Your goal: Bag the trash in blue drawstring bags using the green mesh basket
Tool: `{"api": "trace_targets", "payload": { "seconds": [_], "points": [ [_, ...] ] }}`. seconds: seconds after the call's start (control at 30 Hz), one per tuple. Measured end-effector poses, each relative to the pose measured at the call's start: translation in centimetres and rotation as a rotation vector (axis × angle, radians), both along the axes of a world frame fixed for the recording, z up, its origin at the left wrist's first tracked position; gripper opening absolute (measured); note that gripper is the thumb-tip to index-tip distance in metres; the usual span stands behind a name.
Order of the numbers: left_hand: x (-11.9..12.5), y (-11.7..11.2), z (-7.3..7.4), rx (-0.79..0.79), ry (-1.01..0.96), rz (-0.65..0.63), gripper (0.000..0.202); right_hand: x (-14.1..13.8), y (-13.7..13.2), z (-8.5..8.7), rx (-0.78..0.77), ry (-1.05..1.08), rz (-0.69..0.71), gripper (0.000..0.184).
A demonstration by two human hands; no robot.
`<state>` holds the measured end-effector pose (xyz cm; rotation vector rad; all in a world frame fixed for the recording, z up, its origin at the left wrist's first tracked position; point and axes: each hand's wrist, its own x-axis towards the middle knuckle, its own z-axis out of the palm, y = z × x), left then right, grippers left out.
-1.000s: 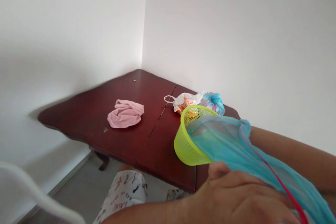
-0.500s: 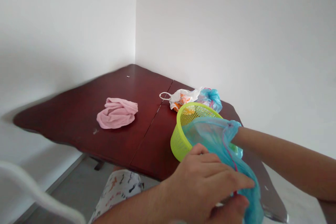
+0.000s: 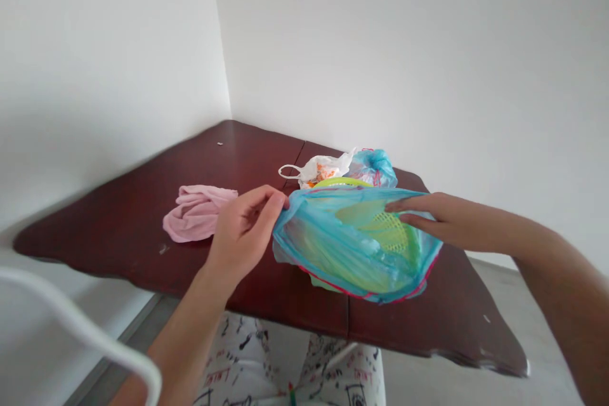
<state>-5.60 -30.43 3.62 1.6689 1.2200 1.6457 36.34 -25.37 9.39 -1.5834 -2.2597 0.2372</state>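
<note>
A translucent blue plastic bag (image 3: pixel 316 235) with a red drawstring lies spread over a yellow-green mesh basket (image 3: pixel 340 181). The basket's far rim shows above the bag, and its mesh shows through the film. At the bag's left edge, my left hand (image 3: pixel 242 228) is closed, pinching the plastic between thumb and fingers. My right hand (image 3: pixel 440 216) reaches into the mouth of the bag from the right, its thumb and fingers stretched out and apart over the basket.
A folded pink cloth (image 3: pixel 197 214) lies left of my left hand. Behind the basket are a white plastic bag (image 3: pixel 326 168) with orange print and a tied blue bag (image 3: pixel 378 168). The dark red table (image 3: pixel 143 216) meets white walls. A white cable-like strip (image 3: pixel 95 336) crosses the lower left.
My left hand has moved up and left to the bag's left edge. My right hand has drawn back, its fingers now showing. The bag has opened out across the basket.
</note>
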Motion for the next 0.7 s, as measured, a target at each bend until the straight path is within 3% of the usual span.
{"api": "trace_targets", "payload": {
  "seconds": [0.2,0.43,0.7],
  "points": [
    [1.7,4.0,-1.3,-0.145,-0.146,-0.127,0.040,-1.6,1.7,-1.1,-0.010,0.043,0.067,0.038],
    [2.8,5.5,-4.1,-0.230,-0.332,-0.162,0.050,-1.7,4.5,-4.6,0.038,0.214,-0.075,0.030],
    [5.0,7.2,-5.4,-0.318,-0.630,-0.187,0.056,-3.9,7.2,-4.7,-0.043,-0.037,-0.095,0.035]
  ]
}}
